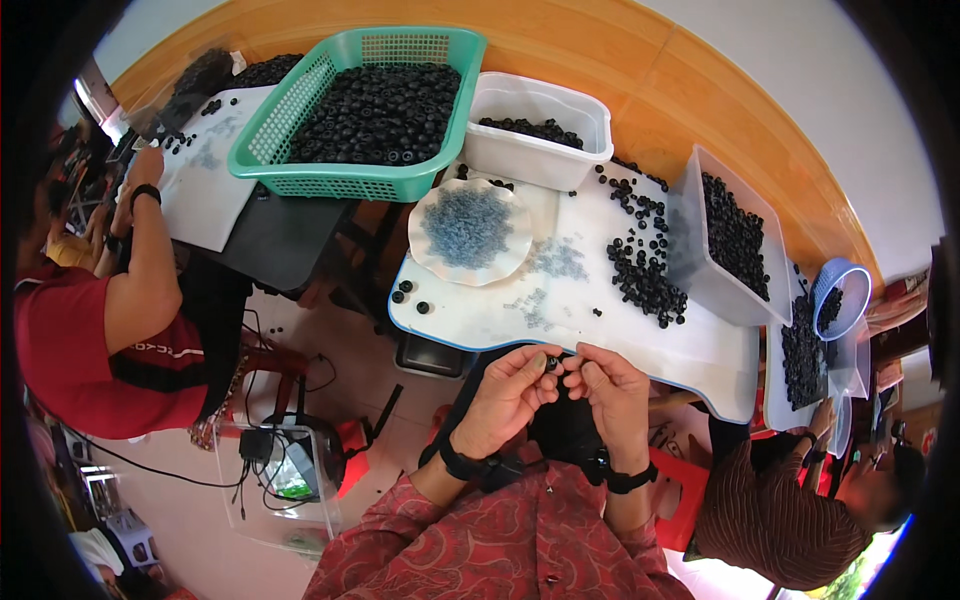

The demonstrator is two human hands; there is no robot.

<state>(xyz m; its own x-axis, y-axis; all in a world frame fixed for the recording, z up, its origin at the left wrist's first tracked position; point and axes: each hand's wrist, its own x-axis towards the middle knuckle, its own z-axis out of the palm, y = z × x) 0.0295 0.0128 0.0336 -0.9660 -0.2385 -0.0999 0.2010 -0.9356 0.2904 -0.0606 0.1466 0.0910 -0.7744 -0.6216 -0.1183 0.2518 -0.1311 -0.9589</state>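
— So how far along are you?

— One piece in progress, I'd say. My left hand (505, 402) has a small black piece (552, 364) pinched between thumb and finger, just above the near edge of the table (715, 355). My right hand (614, 402) is right beside it, thumb and finger close together, but can't tell if they've got anything.

— And what's left?

— Plenty, by the look of it. Loose black pieces (645, 285) are scattered at the right, and there's a pile of clear bits (465, 222) on the white plate (515, 255), far left of my hands.

— Anything done?

— Maybe? The green basket (345, 187) at far left is loaded with black pieces and the white tub (540, 162) has some too, but can't tell whether those are finished or waiting lol.
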